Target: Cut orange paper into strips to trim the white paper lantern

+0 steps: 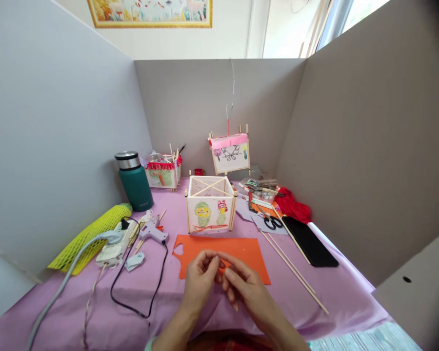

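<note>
My left hand [200, 280] and my right hand [247, 287] meet over the near edge of an orange foam sheet [241, 251] on the purple tablecloth [139, 287]. Their fingertips pinch a small orange piece [222, 265] between them. Just beyond the sheet stands a paper lantern box [210, 204] with a wooden stick frame and coloured drawings on its front.
A glue gun [152, 231], a power strip [115, 246] and cables lie at the left, beside a yellow foam net [89, 236] and a green flask [133, 180]. Scissors [272, 222], long sticks [292, 265], a black slab [309, 241], red fabric [294, 207] and two more lanterns [230, 153] sit behind and right.
</note>
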The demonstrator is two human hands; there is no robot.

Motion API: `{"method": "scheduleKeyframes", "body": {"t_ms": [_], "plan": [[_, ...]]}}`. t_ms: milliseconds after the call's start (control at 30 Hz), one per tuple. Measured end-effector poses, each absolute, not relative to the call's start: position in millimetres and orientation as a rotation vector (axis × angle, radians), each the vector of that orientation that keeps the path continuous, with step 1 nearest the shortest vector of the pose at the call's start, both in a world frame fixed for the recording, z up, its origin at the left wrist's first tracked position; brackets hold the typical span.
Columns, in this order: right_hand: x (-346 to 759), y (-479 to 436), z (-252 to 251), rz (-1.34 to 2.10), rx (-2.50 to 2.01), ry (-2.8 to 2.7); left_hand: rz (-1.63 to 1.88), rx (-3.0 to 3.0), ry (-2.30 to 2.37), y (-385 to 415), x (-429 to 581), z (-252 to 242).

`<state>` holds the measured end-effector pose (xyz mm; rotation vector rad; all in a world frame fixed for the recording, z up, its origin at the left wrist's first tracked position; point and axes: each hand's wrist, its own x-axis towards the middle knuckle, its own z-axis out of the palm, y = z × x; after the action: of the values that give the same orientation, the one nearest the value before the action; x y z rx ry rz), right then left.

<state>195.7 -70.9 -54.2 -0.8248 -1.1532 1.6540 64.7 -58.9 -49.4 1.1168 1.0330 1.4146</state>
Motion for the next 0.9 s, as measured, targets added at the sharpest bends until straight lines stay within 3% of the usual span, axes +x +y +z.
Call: {"method": "scheduleKeyframes", "body": {"t_ms": [900], "plan": [[197.0,-68.8,-53.9,1.695,-0.811,-1.115,1.386,1.146,1.055,-56.4,61.3,-50.8]]}}
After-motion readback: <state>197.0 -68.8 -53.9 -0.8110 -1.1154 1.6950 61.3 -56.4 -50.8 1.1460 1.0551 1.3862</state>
